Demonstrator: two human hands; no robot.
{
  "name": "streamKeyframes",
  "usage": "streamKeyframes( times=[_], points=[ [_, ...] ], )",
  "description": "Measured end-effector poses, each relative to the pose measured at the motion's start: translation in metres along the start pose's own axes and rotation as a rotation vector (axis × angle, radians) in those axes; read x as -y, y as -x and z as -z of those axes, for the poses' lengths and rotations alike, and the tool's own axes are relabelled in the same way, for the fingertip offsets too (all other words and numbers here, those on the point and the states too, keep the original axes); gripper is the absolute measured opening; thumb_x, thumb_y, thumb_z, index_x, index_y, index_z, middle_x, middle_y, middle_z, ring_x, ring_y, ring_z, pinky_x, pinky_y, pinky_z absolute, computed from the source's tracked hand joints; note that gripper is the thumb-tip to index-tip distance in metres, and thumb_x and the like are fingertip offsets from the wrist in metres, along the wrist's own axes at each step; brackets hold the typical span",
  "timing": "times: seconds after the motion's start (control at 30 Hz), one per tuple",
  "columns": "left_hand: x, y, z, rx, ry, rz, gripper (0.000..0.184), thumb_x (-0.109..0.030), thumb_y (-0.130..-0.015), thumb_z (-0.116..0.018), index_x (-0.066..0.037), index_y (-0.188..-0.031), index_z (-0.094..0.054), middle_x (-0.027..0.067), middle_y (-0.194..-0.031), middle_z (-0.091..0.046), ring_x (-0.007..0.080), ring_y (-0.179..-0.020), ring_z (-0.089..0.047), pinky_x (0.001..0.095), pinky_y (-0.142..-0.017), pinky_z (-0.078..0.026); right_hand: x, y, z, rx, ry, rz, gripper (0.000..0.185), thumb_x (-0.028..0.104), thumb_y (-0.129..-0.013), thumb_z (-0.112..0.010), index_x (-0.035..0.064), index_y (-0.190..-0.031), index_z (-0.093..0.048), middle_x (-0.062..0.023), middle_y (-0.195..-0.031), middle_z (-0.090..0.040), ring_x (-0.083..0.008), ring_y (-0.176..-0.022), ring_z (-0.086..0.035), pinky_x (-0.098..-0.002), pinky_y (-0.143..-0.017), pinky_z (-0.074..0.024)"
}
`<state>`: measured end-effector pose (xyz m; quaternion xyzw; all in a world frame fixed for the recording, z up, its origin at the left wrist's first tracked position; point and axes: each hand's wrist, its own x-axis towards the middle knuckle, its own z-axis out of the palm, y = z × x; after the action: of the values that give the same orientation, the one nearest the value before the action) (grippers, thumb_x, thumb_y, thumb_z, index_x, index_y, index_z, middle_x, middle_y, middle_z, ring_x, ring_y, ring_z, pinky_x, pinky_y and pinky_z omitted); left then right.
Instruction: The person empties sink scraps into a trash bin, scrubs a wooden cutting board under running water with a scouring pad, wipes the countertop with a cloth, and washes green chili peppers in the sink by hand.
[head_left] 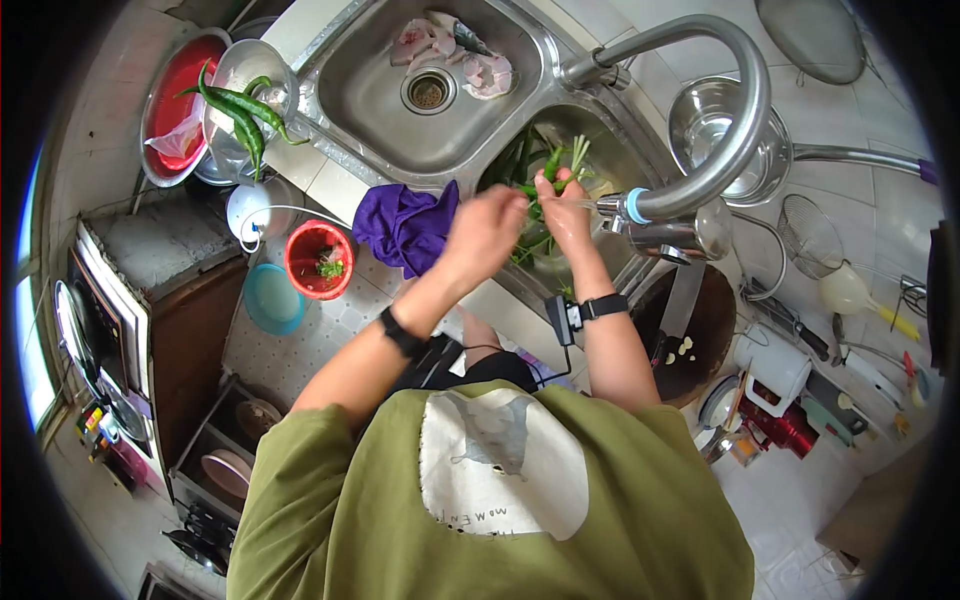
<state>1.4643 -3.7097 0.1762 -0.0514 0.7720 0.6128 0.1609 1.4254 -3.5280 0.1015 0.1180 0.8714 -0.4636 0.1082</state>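
Over the right sink basin (pixel 625 165), my right hand (pixel 565 215) is closed around green stalks (pixel 578 155), whose pale ends stick out above the fingers. A green pepper (pixel 553 163) shows beside these stalks, against the fingers. My left hand (pixel 488 232) is close by on the left, its fingers curled and smeared by motion; I cannot make out what they hold. More leafy greens (pixel 530 245) lie in the basin below both hands. The faucet's spout (pixel 612 205) points at my right hand.
Raw fish pieces (pixel 488 75) lie around the left basin's drain. A purple cloth (pixel 405 228) hangs over the counter edge. Long green peppers (pixel 240 112) rest on a bowl at left. A cleaver (pixel 682 305) lies on a round board (pixel 715 335). A red bin (pixel 320 260) stands on the floor.
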Motion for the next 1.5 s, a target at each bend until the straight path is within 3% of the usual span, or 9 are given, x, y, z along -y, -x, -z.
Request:
streamKeyframes(
  times=[0.07, 0.13, 0.23, 0.4, 0.47, 0.7, 1.07, 1.2, 1.5],
  points=[
    [0.018, -0.025, -0.045, 0.338, 0.510, 0.636, 0.051, -0.045, -0.110, -0.041, -0.003, -0.129, -0.063, 0.0152, -0.111, -0.071, 0.0244, -0.093, -0.071, 0.0362, -0.084, -0.058, 0.029, 0.014, 0.009, -0.102, -0.176, -0.082, 0.025, 0.024, -0.094, -0.072, 0.0030, -0.107, -0.067, -0.0116, -0.092, -0.072, -0.0210, -0.087, -0.067, -0.0359, -0.078, -0.0506],
    [0.000, -0.034, -0.060, 0.340, 1.235, 0.597, 0.052, -0.046, -0.110, -0.038, -0.001, -0.125, -0.060, 0.0188, -0.116, -0.067, 0.0253, -0.103, -0.067, 0.0409, -0.089, -0.056, 0.012, 0.017, 0.005, -0.147, -0.167, -0.017, 0.031, 0.029, -0.094, -0.074, 0.0018, -0.109, -0.068, -0.0101, -0.093, -0.072, -0.0198, -0.088, -0.066, -0.0337, -0.076, -0.0509],
    [0.022, -0.065, -0.088, 0.264, 1.405, 0.719, 0.040, -0.037, -0.110, -0.043, -0.001, -0.116, -0.060, 0.0163, -0.114, -0.065, 0.0252, -0.104, -0.063, 0.0447, -0.093, -0.054, -0.011, 0.033, 0.011, -0.250, -0.086, 0.015, 0.038, 0.032, -0.091, -0.077, 0.0002, -0.111, -0.069, -0.0146, -0.099, -0.073, -0.0286, -0.093, -0.069, -0.0400, -0.083, -0.0529],
    [0.035, -0.073, -0.091, 0.157, 1.195, 0.763, 0.010, -0.016, -0.105, -0.056, -0.007, -0.107, -0.058, 0.0069, -0.090, -0.061, 0.0208, -0.073, -0.056, 0.0396, -0.070, -0.053, 0.011, 0.087, 0.062, -0.056, 0.308, 0.315, 0.042, 0.038, -0.101, -0.063, 0.0032, -0.125, -0.070, -0.0107, -0.116, -0.072, -0.0197, -0.099, -0.067, -0.0364, -0.088, -0.0527],
    [0.044, -0.068, -0.085, 0.171, 1.009, 0.654, 0.015, -0.023, -0.108, -0.053, -0.009, -0.103, -0.058, 0.0019, -0.079, -0.057, 0.0133, -0.059, -0.048, 0.0315, -0.053, -0.043, -0.001, 0.088, 0.075, 0.031, -0.153, -0.218, 0.043, 0.040, -0.103, -0.059, 0.0020, -0.120, -0.071, -0.0091, -0.117, -0.071, -0.0204, -0.096, -0.067, -0.0352, -0.088, -0.0524],
    [0.020, -0.031, -0.088, 0.127, 0.776, 0.770, 0.055, -0.055, -0.106, -0.041, -0.017, -0.066, -0.039, -0.0060, -0.055, -0.035, 0.0071, -0.043, -0.027, 0.0252, -0.040, -0.017, 0.021, 0.016, 0.005, 0.345, -0.714, -0.632, 0.035, 0.046, -0.095, -0.067, 0.0120, -0.103, -0.066, -0.0042, -0.095, -0.072, -0.0172, -0.072, -0.065, -0.0359, -0.062, -0.0540],
    [0.036, -0.003, -0.057, 0.096, 0.471, 0.574, 0.031, -0.036, -0.108, -0.048, -0.007, -0.110, -0.058, 0.0009, -0.074, -0.054, 0.0115, -0.054, -0.047, 0.0286, -0.042, -0.036, -0.035, -0.064, -0.066, 0.010, -0.499, -0.593, 0.037, 0.038, -0.101, -0.064, 0.0008, -0.095, -0.064, -0.0089, -0.080, -0.062, -0.0228, -0.059, -0.059, -0.0400, -0.051, -0.0460],
    [0.035, -0.021, -0.058, 0.087, 0.824, 0.516, 0.023, -0.025, -0.108, -0.048, -0.003, -0.108, -0.055, 0.0033, -0.079, -0.056, 0.0127, -0.055, -0.049, 0.0304, -0.048, -0.043, -0.020, -0.054, -0.054, -0.039, -0.682, -0.639, 0.041, 0.041, -0.102, -0.061, 0.0011, -0.095, -0.063, -0.0082, -0.083, -0.062, -0.0220, -0.059, -0.055, -0.0388, -0.055, -0.0471],
    [0.055, -0.029, -0.044, 0.060, 0.123, 0.346, 0.025, -0.024, -0.105, -0.053, 0.001, -0.107, -0.050, 0.0077, -0.068, -0.057, 0.0187, -0.043, -0.053, 0.0352, -0.037, -0.040, -0.006, -0.057, -0.059, 0.088, -0.767, -0.775, 0.026, 0.028, -0.104, -0.052, 0.0040, -0.097, -0.059, -0.0062, -0.072, -0.058, -0.0174, -0.058, -0.054, -0.0333, -0.055, -0.0492]
  ],
)
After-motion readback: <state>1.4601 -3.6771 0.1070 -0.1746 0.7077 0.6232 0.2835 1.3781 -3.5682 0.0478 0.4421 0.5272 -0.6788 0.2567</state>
